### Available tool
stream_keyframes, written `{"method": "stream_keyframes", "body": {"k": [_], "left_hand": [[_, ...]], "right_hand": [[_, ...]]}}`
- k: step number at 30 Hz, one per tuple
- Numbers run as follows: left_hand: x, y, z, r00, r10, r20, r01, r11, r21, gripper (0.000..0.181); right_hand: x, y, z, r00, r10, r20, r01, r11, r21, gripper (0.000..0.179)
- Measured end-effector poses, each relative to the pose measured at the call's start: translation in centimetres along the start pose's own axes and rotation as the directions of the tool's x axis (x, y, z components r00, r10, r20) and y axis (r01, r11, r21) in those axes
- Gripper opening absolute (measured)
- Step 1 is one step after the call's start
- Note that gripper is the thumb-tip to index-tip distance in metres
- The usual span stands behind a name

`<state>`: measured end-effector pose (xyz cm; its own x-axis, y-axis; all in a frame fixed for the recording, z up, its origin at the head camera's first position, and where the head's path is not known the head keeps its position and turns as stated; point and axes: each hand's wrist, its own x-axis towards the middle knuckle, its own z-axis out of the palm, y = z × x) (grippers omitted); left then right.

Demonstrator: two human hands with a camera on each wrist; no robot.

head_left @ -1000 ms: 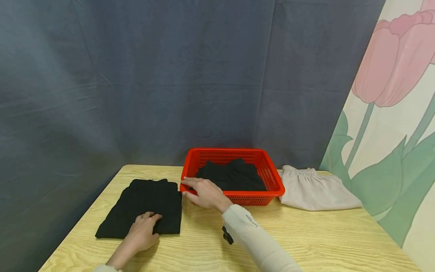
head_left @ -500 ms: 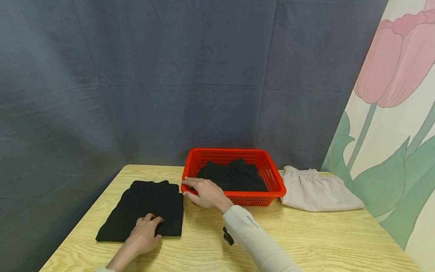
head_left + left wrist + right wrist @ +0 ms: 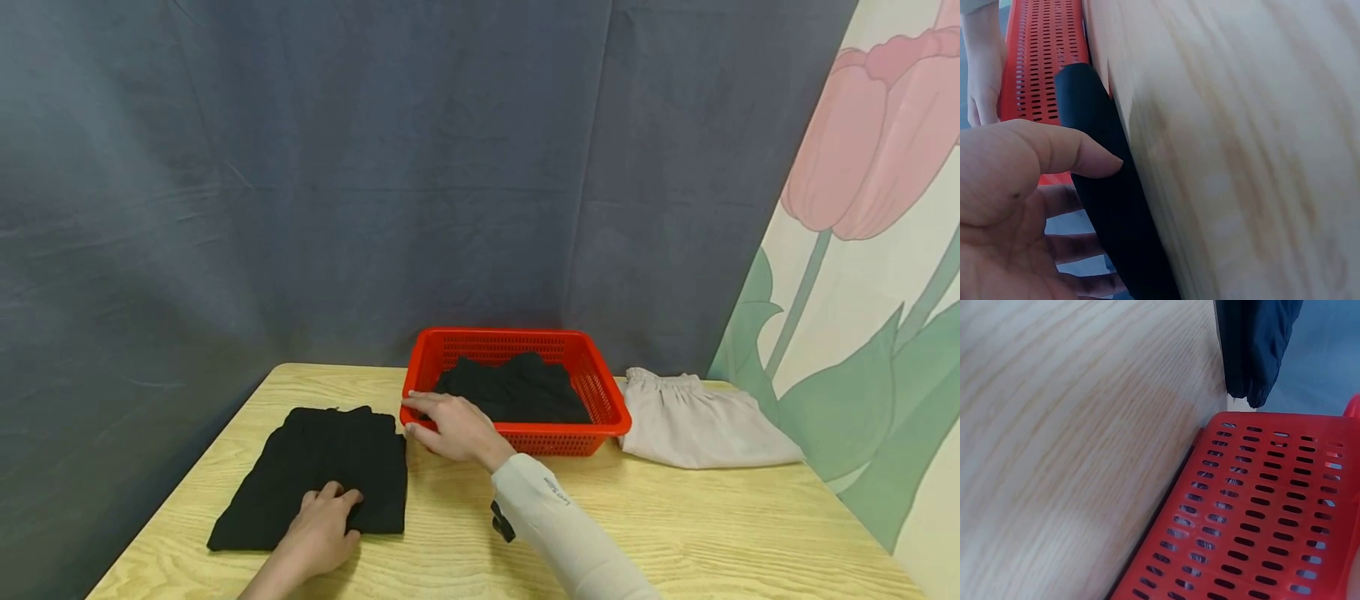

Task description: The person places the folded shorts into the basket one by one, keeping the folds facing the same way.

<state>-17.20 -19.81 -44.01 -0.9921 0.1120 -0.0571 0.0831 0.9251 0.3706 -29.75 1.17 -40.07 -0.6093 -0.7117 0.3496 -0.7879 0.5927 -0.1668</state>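
A folded black garment (image 3: 300,467) lies on the table at the left. My left hand (image 3: 318,533) is at its near edge in the head view. In the left wrist view the thumb presses the thick folded edge (image 3: 1119,206) while the other fingers reach to its far side, so the hand pinches it. My right hand (image 3: 453,429) holds the near left corner of a red plastic basket (image 3: 555,437), fingers over the rim and thumb low by the outer wall. Another black garment (image 3: 517,392) lies inside the basket.
Beige elastic-waisted shorts (image 3: 701,425) lie folded to the right of the basket. A dark curtain (image 3: 420,183) hangs behind the wooden table (image 3: 570,500). A wall with painted tulips (image 3: 855,150) borders the right side.
My left hand has drawn the folded black garment a little toward me, so a narrow gap shows more at the basket's side. The right hand and basket stay in place.
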Motion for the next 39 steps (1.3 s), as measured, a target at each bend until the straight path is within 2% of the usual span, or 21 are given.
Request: {"method": "stream_keyframes", "body": {"k": [10, 20, 28, 33, 39], "left_hand": [[-0.3, 0.3, 0.0, 0.999, -0.01, 0.031, 0.011, 1.0, -0.007, 0.037], [-1.1, 0.2, 0.3, 0.999, 0.005, 0.033, -0.004, 1.0, -0.013, 0.037], [-1.5, 0.9, 0.4, 0.998, 0.011, 0.067, -0.01, 1.0, -0.015, 0.036], [-1.6, 0.9, 0.2, 0.997, 0.033, 0.072, -0.033, 0.999, -0.01, 0.038], [-1.9, 0.7, 0.0, 0.996, 0.016, 0.083, -0.014, 0.999, -0.031, 0.04]], "right_hand": [[0.0, -0.1, 0.0, 1.0, 0.009, 0.002, -0.009, 1.0, 0.0, 0.046], [0.2, 0.0, 0.1, 1.0, 0.008, 0.017, -0.009, 1.0, 0.011, 0.046], [0.1, 0.1, -0.6, 0.999, 0.023, 0.03, -0.023, 1.0, 0.016, 0.045], [0.1, 0.0, -0.7, 0.999, 0.023, 0.042, -0.025, 0.999, 0.042, 0.046], [0.3, 0.1, -0.7, 0.997, 0.011, 0.07, -0.017, 0.997, 0.081, 0.048]]}}
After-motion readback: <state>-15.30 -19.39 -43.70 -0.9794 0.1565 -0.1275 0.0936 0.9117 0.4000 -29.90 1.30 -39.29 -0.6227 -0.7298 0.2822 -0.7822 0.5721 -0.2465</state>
